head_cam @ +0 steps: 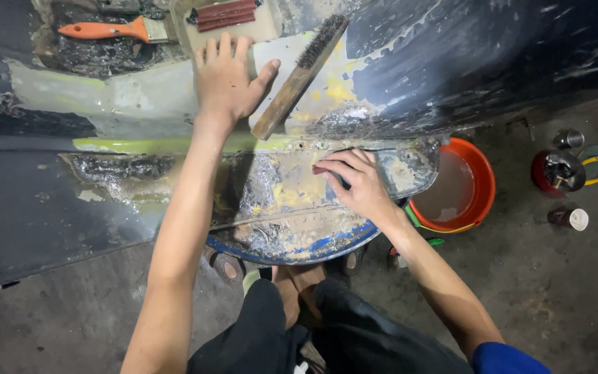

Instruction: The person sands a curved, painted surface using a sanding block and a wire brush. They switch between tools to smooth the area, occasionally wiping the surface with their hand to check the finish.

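Note:
My left hand (228,77) lies flat with fingers spread on the dark car body panel (140,104), on a patch of grey and yellow filler. A wooden wire brush (301,75) rests on the panel just right of its thumb. My right hand (356,181) presses down on the lower, bare-metal part of the panel, fingers curled over something small and dark; what it is I cannot make out. Sanded metal and yellowish filler surround both hands.
An orange-handled paintbrush (109,30) and a tray with reddish strips (224,15) lie on the panel at the top. An orange bucket of murky water (459,187) stands on the concrete floor at right, near a red tin (556,172) and small cans (569,218). My knees are below.

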